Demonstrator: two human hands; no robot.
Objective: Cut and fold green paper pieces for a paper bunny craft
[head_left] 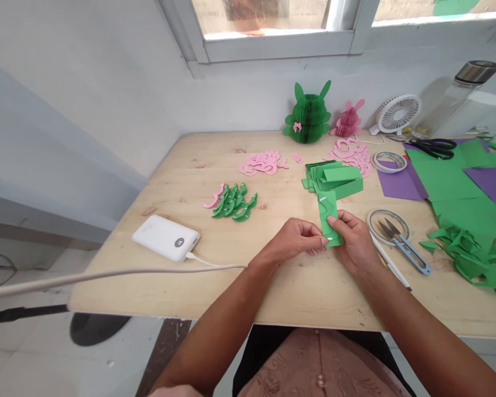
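Observation:
Between my two hands is a small green paper strip with a curved line drawn on it and small white marks near its ends. My right hand grips its right edge, thumb on top. At its lower left corner, my left hand pinches the paper by a white mark. Just beyond the strip lies a stack of folded green paper pieces. Right of my right hand are a tape roll, blue-handled thread snips resting over it, and a white pen.
Curved green cut-outs and pink cut-outs lie left of centre. A white power bank has a cable running left. Honeycomb paper figures, a fan and a bottle stand behind. Black scissors and green scraps lie right.

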